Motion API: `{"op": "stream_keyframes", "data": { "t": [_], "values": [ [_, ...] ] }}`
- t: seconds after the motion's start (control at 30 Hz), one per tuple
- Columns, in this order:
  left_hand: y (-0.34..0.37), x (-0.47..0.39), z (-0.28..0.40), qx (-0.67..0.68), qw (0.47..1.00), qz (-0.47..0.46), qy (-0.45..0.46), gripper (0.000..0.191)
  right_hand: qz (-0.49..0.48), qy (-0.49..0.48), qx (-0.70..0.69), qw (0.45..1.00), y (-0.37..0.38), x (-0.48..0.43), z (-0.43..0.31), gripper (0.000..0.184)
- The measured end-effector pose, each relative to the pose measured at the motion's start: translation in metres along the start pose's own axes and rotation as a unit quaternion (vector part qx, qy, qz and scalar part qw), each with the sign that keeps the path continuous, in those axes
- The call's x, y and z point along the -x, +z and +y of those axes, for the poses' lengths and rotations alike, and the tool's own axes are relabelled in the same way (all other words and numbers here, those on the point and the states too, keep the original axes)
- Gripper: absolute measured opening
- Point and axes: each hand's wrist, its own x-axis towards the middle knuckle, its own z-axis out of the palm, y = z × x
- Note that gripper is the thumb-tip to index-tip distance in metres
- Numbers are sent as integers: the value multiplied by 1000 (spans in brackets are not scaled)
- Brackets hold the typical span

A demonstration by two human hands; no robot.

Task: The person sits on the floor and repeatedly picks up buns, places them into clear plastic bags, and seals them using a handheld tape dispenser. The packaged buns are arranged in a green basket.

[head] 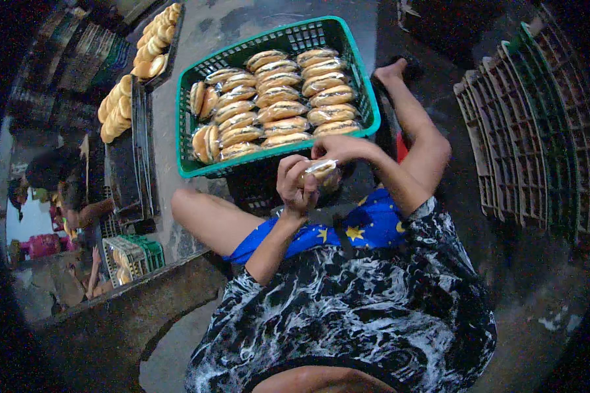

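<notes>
A filled bun in clear plastic wrap (323, 172) is held in front of the basket by my left hand (295, 184), with the thumb and fingers around it. My right hand (344, 147) is bent over the top of the same bun, its fingertips at the wrapper; how firmly they pinch it is partly hidden. Just beyond both hands stands a green plastic basket (279, 156) with perforated sides. Inside it, wrapped filled buns (281, 112) lie on edge in rows, and a few sit turned at the left side.
Unwrapped buns (116, 110) are piled on dark trays (142, 142) at the left. Several crates (526, 132) are stacked on the right. Beyond the left ledge, another person (86, 211) is near smaller baskets (132, 258). My bent legs (216, 211) flank the work spot.
</notes>
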Motion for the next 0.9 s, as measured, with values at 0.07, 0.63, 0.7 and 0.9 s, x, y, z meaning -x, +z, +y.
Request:
{"op": "stream_keyframes", "data": {
  "t": [0.07, 0.63, 0.7, 0.9],
  "values": [
    [14, -5, -8, -29, 998, -7, -59, 34, 121, -60, -212, 968, 18, -15, 39, 31],
    [59, -177, -169, -289, 957, -1, -6, 55, 582, 128, -60, 801, 5, 27, 112, 67],
    [0, -122, -197, -338, 924, 114, -139, 55, 573, 100, -200, 789, 9, 21, 134, 64],
    [-155, -6, -200, 196, 745, 272, -577, 67, 612, 43, -281, 738, -36, 4, 97, 57]
  ]
}}
